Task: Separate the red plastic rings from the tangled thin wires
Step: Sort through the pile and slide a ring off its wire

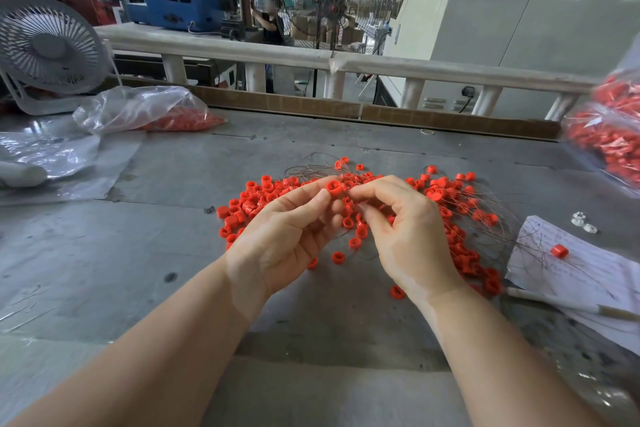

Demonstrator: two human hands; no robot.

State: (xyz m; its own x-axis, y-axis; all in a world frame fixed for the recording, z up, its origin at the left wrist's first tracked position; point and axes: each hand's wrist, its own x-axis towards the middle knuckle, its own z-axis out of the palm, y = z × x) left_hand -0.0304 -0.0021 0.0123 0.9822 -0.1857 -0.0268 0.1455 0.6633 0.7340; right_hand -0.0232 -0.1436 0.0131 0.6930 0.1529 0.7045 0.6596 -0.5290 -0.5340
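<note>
The left hand (287,236) pinches one red ring (334,188) in its fingertip grip, lifted above the table (104,253). Just right of that grip, the right hand (405,236) pinches what seems a thin wire (350,191) beside the ring, over the heap of rings (446,204). This looks like the freeing step; next, the grips should draw apart so the ring slides off without snagging.

Partly hidden under both hands: the pile of red rings (446,204). Cut off by the right edge: bags of rings (613,146), handwritten paper (585,274). Too thin to trace: tangled wires (311,170).
</note>
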